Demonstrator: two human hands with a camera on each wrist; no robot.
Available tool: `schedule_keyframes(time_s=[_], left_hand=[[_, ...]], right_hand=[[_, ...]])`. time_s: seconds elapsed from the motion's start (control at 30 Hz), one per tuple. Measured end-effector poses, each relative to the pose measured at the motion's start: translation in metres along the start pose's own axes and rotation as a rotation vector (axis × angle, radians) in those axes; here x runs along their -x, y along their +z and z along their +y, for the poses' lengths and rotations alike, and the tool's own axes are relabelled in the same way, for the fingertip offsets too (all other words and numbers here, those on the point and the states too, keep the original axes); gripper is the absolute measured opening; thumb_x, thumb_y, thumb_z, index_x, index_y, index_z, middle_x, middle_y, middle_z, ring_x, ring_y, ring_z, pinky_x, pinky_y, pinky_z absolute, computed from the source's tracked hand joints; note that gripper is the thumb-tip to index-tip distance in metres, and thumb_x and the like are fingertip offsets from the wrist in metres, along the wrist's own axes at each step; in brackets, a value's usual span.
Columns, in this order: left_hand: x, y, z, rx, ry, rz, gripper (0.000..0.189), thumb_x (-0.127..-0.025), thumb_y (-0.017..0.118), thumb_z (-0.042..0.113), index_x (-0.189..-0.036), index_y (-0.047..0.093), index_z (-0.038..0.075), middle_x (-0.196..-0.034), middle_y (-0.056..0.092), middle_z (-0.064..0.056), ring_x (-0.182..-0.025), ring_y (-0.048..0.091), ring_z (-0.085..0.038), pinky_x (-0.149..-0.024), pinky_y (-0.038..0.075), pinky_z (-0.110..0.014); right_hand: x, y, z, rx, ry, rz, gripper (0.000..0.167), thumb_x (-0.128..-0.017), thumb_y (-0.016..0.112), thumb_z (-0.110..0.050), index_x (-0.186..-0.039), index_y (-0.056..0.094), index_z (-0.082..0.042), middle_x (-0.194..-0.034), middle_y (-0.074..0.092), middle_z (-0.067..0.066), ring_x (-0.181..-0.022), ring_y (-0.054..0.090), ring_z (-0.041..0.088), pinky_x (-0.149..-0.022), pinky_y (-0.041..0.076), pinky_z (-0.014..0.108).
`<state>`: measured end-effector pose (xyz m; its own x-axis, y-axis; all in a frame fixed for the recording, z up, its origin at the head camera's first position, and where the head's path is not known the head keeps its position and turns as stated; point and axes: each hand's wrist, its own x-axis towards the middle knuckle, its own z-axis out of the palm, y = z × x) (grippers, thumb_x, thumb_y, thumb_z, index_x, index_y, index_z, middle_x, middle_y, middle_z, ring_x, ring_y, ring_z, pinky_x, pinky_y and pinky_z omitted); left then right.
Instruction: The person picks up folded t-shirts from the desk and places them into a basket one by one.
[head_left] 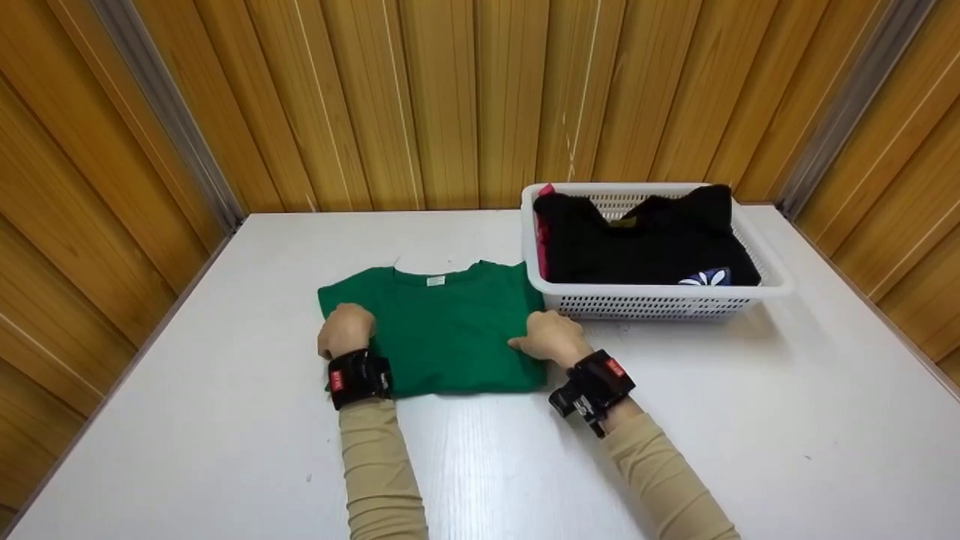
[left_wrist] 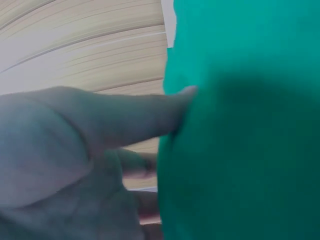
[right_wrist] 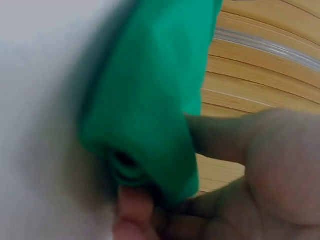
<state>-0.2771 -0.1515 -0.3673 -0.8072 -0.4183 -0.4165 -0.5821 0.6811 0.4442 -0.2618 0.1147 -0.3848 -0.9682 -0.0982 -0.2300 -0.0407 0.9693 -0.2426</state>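
A green T-shirt [head_left: 450, 330], folded into a compact block with its neckline and white label at the far side, lies on the white table. My left hand [head_left: 346, 330] grips its left side; in the left wrist view the thumb [left_wrist: 150, 112] presses on the green cloth while other fingers go behind its edge. On the opposite side my right hand [head_left: 553, 337] holds the right edge. The right wrist view shows the thumb [right_wrist: 220, 137] on one face of the folded cloth [right_wrist: 155, 95] and fingers tucked under the layers. Both wrists wear black camera straps.
A white perforated basket [head_left: 652, 304] stands at the back right, close beside the shirt's right shoulder. Inside lie a folded black garment [head_left: 645, 255] with a collar and a pink-red one [head_left: 542, 240]. Wood-patterned walls [head_left: 450, 105] border the table [head_left: 225, 450] at the back and sides.
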Motion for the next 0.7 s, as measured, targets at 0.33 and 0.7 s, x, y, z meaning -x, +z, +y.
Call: schedule_keyframes(time_s=[0.33,0.7], left_hand=[[0.009,-0.01,0.002,-0.038,-0.113,-0.089,0.052,-0.091,0.057,0.014,-0.134,0.042,-0.011,-0.137,0.041,-0.032,-0.125,0.04,-0.042,-0.099,0.042,-0.054],[-0.001,0.001,-0.005,0.073,-0.015,0.052,0.044,-0.094,0.044,0.015,-0.129,0.047,-0.014,-0.129,0.046,-0.03,-0.12,0.044,-0.04,-0.099,0.042,-0.052]], right_hand=[[0.012,-0.014,0.002,-0.01,-0.027,-0.1,0.043,-0.084,0.067,-0.047,-0.088,0.066,-0.004,-0.073,0.065,0.01,-0.05,0.06,0.018,-0.05,0.046,0.029],[-0.003,-0.001,0.006,-0.138,0.078,0.066,0.051,-0.089,0.057,-0.052,-0.09,0.065,-0.001,-0.089,0.064,0.013,-0.069,0.055,0.021,-0.054,0.04,0.03]])
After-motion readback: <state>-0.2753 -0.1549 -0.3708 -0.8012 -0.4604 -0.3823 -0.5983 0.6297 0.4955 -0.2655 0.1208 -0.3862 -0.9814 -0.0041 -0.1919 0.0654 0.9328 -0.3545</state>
